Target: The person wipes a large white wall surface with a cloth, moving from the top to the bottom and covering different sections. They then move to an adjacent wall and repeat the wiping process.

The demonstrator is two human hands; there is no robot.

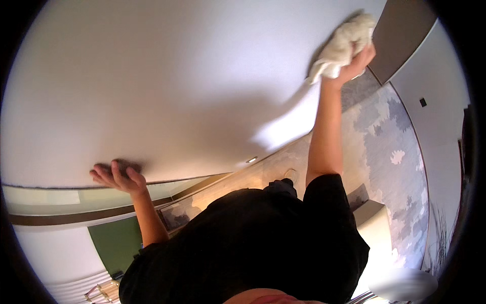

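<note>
A large smooth white panel (152,76) fills the upper left of the head view. My right hand (358,62) is stretched out to the panel's far right side and grips a crumpled cream cloth (343,41). The cloth lies against the white surface, slightly blurred. At the panel's lower left edge, my left hand (121,176) is raised with its fingers apart and nothing in it. It casts a dark shadow on the panel; whether the palm touches is hard to tell.
Below the panel's edge is a small bright fitting (251,159). Grey-and-beige patterned carpet (398,159) runs along the right, bordered by a pale wall (436,125) with a small black plate (423,102). A white block-like piece of furniture (374,231) and a green panel (115,243) flank my body.
</note>
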